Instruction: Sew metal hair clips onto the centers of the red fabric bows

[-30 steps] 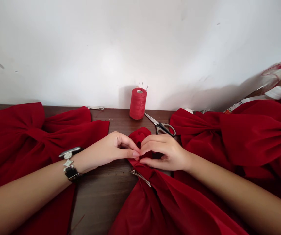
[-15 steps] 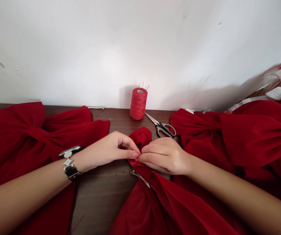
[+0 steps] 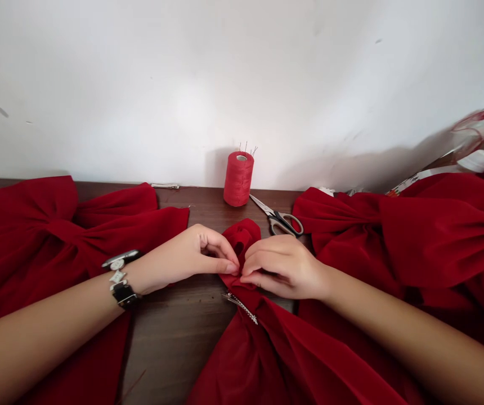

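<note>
A red fabric bow [image 3: 242, 349] with gathered folds lies in front of me, a silver metal hair clip [image 3: 242, 308] at its middle. At the bow's upper part, my left hand [image 3: 202, 253] pinches the red cloth between thumb and forefinger; a black watch [image 3: 121, 281] is on that wrist. My right hand [image 3: 282, 267] sits close beside it, thumb and forefinger pressed together over the same cloth. Whatever is between the right fingertips is too small or hidden to make out.
Behind my hands, a red thread spool [image 3: 238, 179] stands upright with several needles stuck in its top. Scissors [image 3: 279, 216] lie beside it, blades toward the spool. More red bows lie at left [image 3: 60, 228] and right [image 3: 440, 230] on the dark wooden table [image 3: 166, 349], against a white wall.
My fingertips, which were touching, have come slightly apart. The right thumb and forefinger have shifted a little to the right. The bow and clip have hardly moved.
</note>
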The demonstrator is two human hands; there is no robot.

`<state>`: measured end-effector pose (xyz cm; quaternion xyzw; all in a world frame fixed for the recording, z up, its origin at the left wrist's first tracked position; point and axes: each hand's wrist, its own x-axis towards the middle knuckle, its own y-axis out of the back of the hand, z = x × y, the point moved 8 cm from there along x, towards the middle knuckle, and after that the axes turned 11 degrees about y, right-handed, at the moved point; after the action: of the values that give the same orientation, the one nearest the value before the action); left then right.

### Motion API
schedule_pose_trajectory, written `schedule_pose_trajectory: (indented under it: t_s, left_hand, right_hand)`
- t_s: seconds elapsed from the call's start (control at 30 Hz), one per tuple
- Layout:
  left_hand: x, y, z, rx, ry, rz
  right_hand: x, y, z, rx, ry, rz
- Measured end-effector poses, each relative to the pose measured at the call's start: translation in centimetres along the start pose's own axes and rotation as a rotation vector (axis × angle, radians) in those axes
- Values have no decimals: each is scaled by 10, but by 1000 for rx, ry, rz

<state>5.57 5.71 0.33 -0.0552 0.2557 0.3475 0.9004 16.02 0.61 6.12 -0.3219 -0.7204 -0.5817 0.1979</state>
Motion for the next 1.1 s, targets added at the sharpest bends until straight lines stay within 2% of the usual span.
schedule_pose_trajectory:
  t_s: [0.1, 0.27, 0.5, 0.63, 0.87, 1.0, 1.1]
  left_hand:
    - [-1, -1, -1, -25, 30, -16]
    - [-3, -2, 1, -17, 37, -30]
    - [-2, -2, 2, -11, 41, -20]
    - [-2, -2, 2, 17, 24, -8]
    - [-1, -1, -3, 8, 25, 7]
    - [-2, 0, -4, -8, 11, 12]
    - [-3, 1, -3, 3, -15, 12]
  right_hand:
    - [-4, 5, 4, -97, 35, -22]
    - [-4, 0, -4, -325, 161, -124]
    - [2, -1, -15, -344, 237, -93]
    - [3, -1, -13, -261, 178, -61]
    - [7, -8, -11, -211, 99, -126]
    - [2, -5, -2, -9, 21, -75]
    - [-4, -5, 16, 176, -143, -19]
